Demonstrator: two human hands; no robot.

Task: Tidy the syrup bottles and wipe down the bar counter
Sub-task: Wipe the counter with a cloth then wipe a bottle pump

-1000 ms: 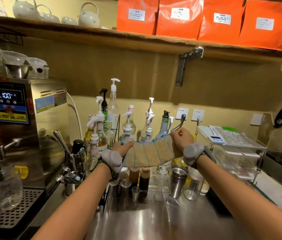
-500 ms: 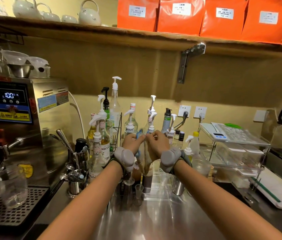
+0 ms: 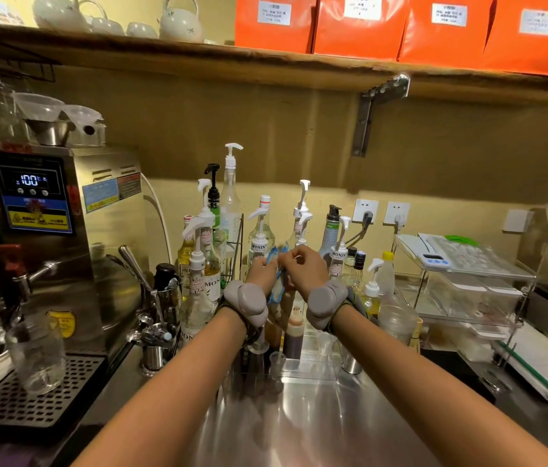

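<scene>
A tan cloth with blue edging (image 3: 277, 288) hangs folded in half between my hands, above the steel counter (image 3: 306, 423). My left hand (image 3: 262, 269) and my right hand (image 3: 306, 266) meet and pinch its top corners together. Behind them stand several pump-top syrup bottles (image 3: 260, 230) against the wall, with more at the left (image 3: 198, 264). A dark sauce squeeze bottle (image 3: 294, 335) stands just below the cloth, partly hidden by my wrists.
A steel hot-water machine (image 3: 63, 230) with a black drip tray (image 3: 30, 399) and a glass jar (image 3: 38, 358) fills the left. A cup of spoons (image 3: 154, 318) stands beside it. A clear acrylic rack (image 3: 461, 288) with a scale sits at the right. A wooden shelf (image 3: 265, 62) runs overhead.
My hands came together, folding the cloth that was stretched wide a second ago in half. It now hangs narrow between them. The view shifted slightly upward.
</scene>
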